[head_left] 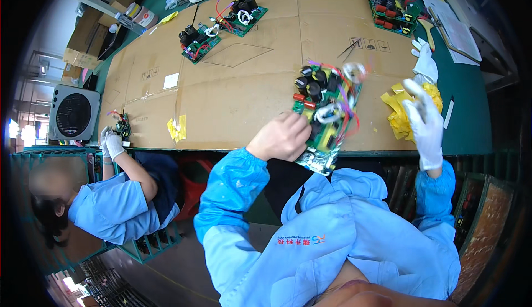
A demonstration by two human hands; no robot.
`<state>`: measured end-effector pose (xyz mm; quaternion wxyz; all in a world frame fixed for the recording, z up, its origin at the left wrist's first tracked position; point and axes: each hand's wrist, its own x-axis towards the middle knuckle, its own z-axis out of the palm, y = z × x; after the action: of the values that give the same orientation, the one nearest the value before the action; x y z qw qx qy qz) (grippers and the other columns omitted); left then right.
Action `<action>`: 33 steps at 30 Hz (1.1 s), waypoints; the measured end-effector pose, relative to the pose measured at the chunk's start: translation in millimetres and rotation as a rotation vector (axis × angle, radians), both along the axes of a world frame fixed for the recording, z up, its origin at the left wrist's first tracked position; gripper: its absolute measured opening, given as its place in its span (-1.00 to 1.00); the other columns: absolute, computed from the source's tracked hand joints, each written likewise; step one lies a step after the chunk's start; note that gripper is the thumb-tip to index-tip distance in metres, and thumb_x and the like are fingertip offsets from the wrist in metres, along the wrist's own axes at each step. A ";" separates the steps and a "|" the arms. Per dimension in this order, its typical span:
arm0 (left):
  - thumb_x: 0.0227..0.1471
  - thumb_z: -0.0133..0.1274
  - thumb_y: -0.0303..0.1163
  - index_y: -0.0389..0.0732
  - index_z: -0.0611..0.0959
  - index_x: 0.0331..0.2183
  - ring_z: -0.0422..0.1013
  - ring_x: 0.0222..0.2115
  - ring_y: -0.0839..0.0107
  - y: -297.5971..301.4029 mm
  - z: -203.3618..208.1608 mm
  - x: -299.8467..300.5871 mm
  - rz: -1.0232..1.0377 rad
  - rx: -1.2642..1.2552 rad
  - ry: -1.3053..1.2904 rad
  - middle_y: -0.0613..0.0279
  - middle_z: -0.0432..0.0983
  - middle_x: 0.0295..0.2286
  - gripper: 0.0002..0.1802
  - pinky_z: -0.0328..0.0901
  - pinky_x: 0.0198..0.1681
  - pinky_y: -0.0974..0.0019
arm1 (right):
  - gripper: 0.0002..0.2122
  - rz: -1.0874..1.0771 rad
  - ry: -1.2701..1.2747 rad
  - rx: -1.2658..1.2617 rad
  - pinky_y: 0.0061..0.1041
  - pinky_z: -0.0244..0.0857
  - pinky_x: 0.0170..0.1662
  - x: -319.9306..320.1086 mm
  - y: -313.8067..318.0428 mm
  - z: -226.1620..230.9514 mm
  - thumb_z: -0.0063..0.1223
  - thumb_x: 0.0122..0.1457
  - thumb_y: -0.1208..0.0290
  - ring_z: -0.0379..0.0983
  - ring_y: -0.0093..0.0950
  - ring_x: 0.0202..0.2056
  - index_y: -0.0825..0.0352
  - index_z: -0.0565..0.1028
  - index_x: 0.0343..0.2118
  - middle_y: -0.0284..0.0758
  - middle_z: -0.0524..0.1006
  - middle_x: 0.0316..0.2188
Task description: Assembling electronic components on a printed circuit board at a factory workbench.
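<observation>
My bare left hand (284,136) is closed on the lower left edge of a green circuit board (323,107). The board carries black capacitors, red parts and a bundle of white, purple and red wires; it is tilted over the front edge of the table. To the right, my right hand (425,121) wears a white glove and has its fingers stretched out, with nothing seen in it. It is in front of a crumpled heap of yellow tape or film (394,110). A loose white glove (424,62) lies just beyond that heap.
Tweezers (349,48) lie on the cardboard table cover (244,96). Two more circuit boards (198,42) stand at the back, and stacked boards (390,8) at the back right beside a clipboard (451,30). At left, a co-worker's gloved hands (112,143) touch a small board near a fan (73,112).
</observation>
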<state>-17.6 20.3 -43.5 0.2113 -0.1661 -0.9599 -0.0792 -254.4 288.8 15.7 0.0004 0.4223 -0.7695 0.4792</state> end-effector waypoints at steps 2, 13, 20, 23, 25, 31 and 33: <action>-0.20 0.17 -0.32 -0.31 0.61 -0.34 0.49 -0.29 0.14 -4.4 -2.8 5.1 -0.033 -0.107 -0.011 0.03 0.53 -0.30 -0.67 0.42 -0.10 0.13 | -0.60 0.120 0.142 0.029 -0.43 0.36 -0.33 -0.6 -16.7 -11.5 0.04 0.21 0.69 0.53 -0.46 -0.38 0.26 0.56 0.11 -0.26 0.63 -0.26; -0.08 0.16 -0.40 -0.25 0.55 0.02 0.34 0.13 -0.05 -34.8 3.8 28.7 0.441 -0.139 -0.117 0.01 0.43 0.11 -0.46 0.26 0.22 -0.04 | -0.61 0.449 0.698 0.245 -0.33 0.41 -0.19 16.0 -157.2 -12.3 0.14 0.11 0.44 0.50 -0.31 -0.17 0.11 0.57 0.05 -0.35 0.56 -0.20; -0.05 0.24 -0.14 -0.26 0.56 -0.11 0.44 -0.15 0.00 -23.9 -15.0 -5.4 0.813 0.145 -0.114 -0.01 0.50 -0.18 -0.48 0.35 -0.15 -0.04 | -0.65 0.595 0.699 0.241 -0.20 0.42 -0.26 16.1 -195.6 -66.8 0.11 0.20 0.16 0.47 -0.24 -0.18 0.13 0.54 0.02 -0.28 0.52 -0.22; -0.06 0.26 -0.15 -0.25 0.55 -0.17 0.44 -0.24 0.03 -30.2 -26.3 -6.8 0.883 0.185 -0.110 0.05 0.49 -0.31 -0.52 0.37 -0.26 -0.02 | -0.59 0.631 0.667 0.260 -0.23 0.43 -0.34 16.5 -193.6 -61.0 0.14 0.18 -0.01 0.47 -0.25 -0.21 0.11 0.54 0.00 -0.29 0.51 -0.25; -0.06 0.26 -0.17 -0.24 0.55 -0.21 0.44 -0.28 0.04 -34.5 -27.1 -6.2 0.828 0.187 -0.048 0.07 0.48 -0.36 -0.56 0.38 -0.31 0.00 | -0.51 0.614 0.728 0.354 -0.26 0.42 -0.33 19.2 -194.3 -53.5 0.16 0.14 -0.13 0.47 -0.27 -0.21 0.10 0.54 0.02 -0.32 0.51 -0.24; -0.08 0.25 -0.26 -0.20 0.58 -0.27 0.46 -0.27 0.08 -31.4 -24.8 -9.0 0.791 0.275 0.030 0.13 0.50 -0.36 -0.67 0.37 -0.32 0.01 | -0.57 0.499 0.781 0.174 -0.26 0.36 -0.47 17.2 -202.6 -72.2 0.23 0.05 -0.15 0.44 -0.31 -0.39 0.16 0.52 -0.28 -0.32 0.45 -0.49; -0.10 0.25 -0.29 -0.19 0.58 -0.28 0.46 -0.27 0.08 -30.3 -25.2 -8.5 0.778 0.293 0.073 0.14 0.50 -0.36 -0.69 0.36 -0.32 0.01 | -0.61 0.500 0.786 0.099 -0.28 0.35 -0.49 13.5 -202.5 -74.6 0.28 0.03 -0.09 0.44 -0.32 -0.41 0.16 0.52 -0.33 -0.33 0.45 -0.51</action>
<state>-26.2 -10.0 -68.7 0.2806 0.2382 -0.9216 -0.1234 -240.9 86.3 -58.9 0.1562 0.7437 -0.6075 0.2313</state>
